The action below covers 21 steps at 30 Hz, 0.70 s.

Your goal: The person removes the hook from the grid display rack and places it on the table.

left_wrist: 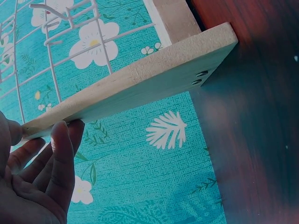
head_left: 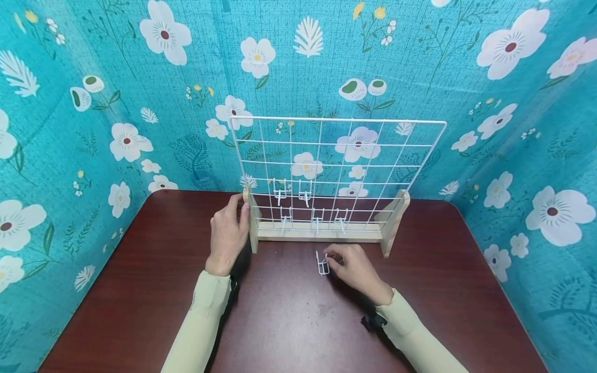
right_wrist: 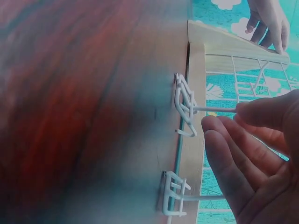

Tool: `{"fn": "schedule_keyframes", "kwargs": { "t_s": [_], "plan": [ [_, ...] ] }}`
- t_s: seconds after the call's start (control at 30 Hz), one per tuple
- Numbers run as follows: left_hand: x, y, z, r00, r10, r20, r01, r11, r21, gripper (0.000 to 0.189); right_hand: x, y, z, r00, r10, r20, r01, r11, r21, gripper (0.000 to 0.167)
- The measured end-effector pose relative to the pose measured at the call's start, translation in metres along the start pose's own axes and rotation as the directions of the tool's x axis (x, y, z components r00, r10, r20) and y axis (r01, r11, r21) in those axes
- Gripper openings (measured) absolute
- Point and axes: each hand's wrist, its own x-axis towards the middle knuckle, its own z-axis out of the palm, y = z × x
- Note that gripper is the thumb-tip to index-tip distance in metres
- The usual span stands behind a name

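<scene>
A white wire grid panel (head_left: 337,120) stands upright in a wooden base, with several white wire hooks (head_left: 305,195) hung on its lower rows. My left hand (head_left: 228,230) holds the top end of the left wooden side piece (left_wrist: 135,74), thumb on one side and fingertips on the other. In front of the base, my right hand (head_left: 354,267) pinches the prong of a loose white wire hook (right_wrist: 186,105) between thumb and fingers. A second hook (right_wrist: 175,196) shows below it in the right wrist view, near my fingers. Whether the pinched hook touches the table is unclear.
The stand sits toward the back of a dark red-brown table (head_left: 289,321). Its right side piece (head_left: 395,223) rises beyond my right hand. A teal flowered cloth (head_left: 196,93) hangs behind and along both sides.
</scene>
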Motion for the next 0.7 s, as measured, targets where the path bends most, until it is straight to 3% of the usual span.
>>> {"fn": "schedule_keyframes", "kwargs": {
  "t_s": [0.7],
  "plan": [
    [-0.001, 0.002, -0.001, 1.000, -0.002, -0.003, 0.002, 1.000, 0.008, 0.030, -0.001, -0.019, -0.032, 0.986, -0.100, -0.136, 0.097, 0.995, -0.032, 0.017]
  ]
}}
